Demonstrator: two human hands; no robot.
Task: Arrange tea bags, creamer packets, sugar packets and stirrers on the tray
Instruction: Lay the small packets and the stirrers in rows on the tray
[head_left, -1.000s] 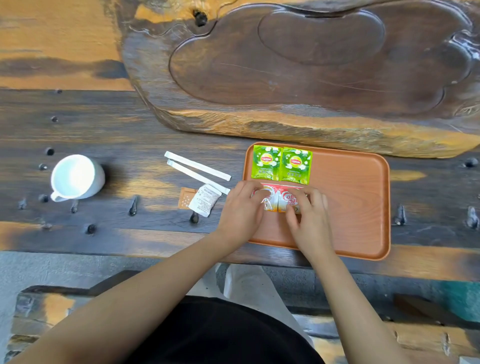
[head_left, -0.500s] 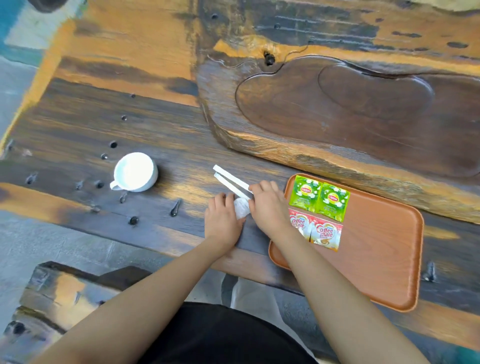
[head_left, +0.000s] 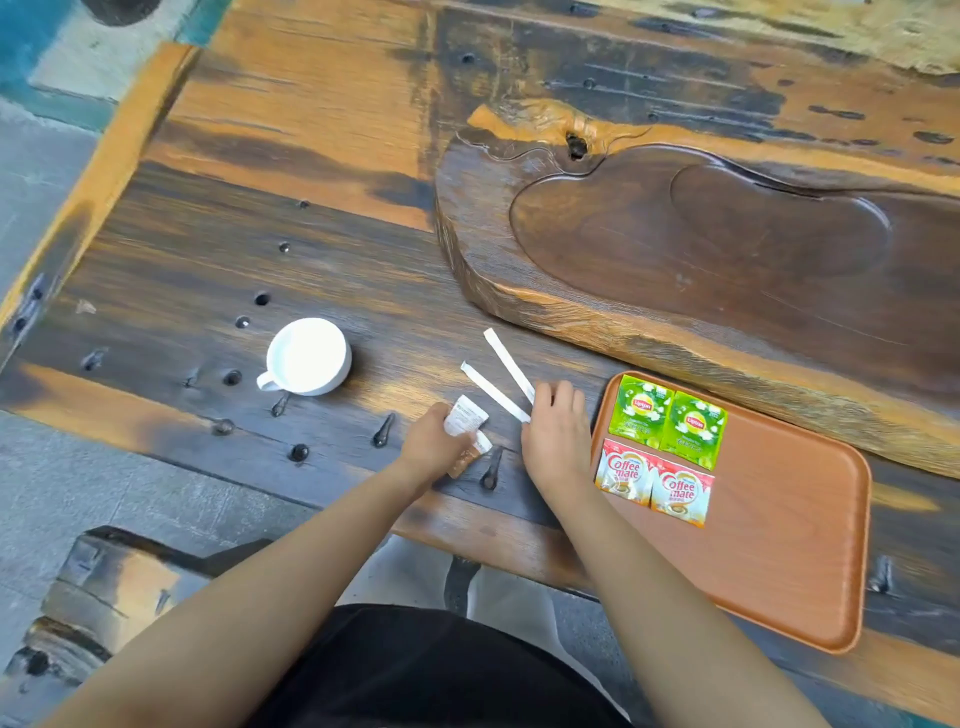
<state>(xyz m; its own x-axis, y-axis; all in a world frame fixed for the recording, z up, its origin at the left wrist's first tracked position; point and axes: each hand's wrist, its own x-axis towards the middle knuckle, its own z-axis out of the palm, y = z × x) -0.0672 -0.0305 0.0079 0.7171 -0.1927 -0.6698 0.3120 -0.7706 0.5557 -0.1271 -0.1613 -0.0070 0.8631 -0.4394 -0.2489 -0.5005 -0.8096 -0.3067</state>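
An orange-brown tray (head_left: 779, 519) lies on the dark wooden table at the right. Two green tea bags (head_left: 667, 418) lie side by side in its far left corner, with two red and white creamer packets (head_left: 653, 482) just below them. Left of the tray, my left hand (head_left: 434, 447) grips a white sugar packet (head_left: 465, 415), and a brown packet (head_left: 465, 460) pokes out under its fingers. My right hand (head_left: 556, 434) rests on the near ends of two white paper-wrapped stirrers (head_left: 501, 379) that lie slanted on the table; whether it grips them is unclear.
A white cup (head_left: 306, 356) stands on the table to the left of the stirrers. A large carved wooden slab (head_left: 701, 249) fills the far right behind the tray. The table's near edge (head_left: 493, 540) runs just in front of my hands.
Both hands left the creamer packets on the tray and moved left. My left hand took hold of the sugar packet; my right hand came down on the stirrers. The camera view shifted left.
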